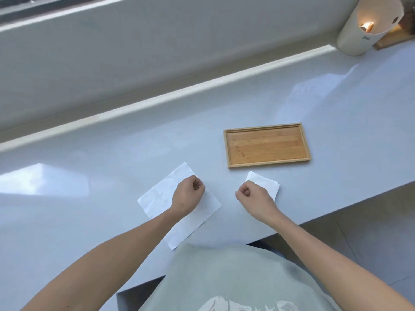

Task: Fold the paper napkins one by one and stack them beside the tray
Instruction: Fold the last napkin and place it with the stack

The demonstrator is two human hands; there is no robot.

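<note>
Closest to the camera, a pale green shirt [224, 277] fills the bottom of the view, and two bare forearms reach out from it over the glossy white tabletop [89, 153]. Left hand [187, 195] rests as a loose fist on the unfolded napkin [157, 196], fingers [198, 184] curled in against the palm; whether they pinch the paper cannot be told. That napkin lies flat, its long axis running diagonally from far-left to near-right, one corner pointing toward the body. Right hand [254, 197] is also curled shut, knuckles up, touching the near-left edge of the folded napkin [266, 184]; whether it grips anything cannot be told. That small square packet lies just beside the near long edge of the wooden tray [267, 145], close to the tray's left corner. The tray's long axis runs left to right, slightly tilted. Far right, a white cylinder [359, 30] stands near the wall
</note>
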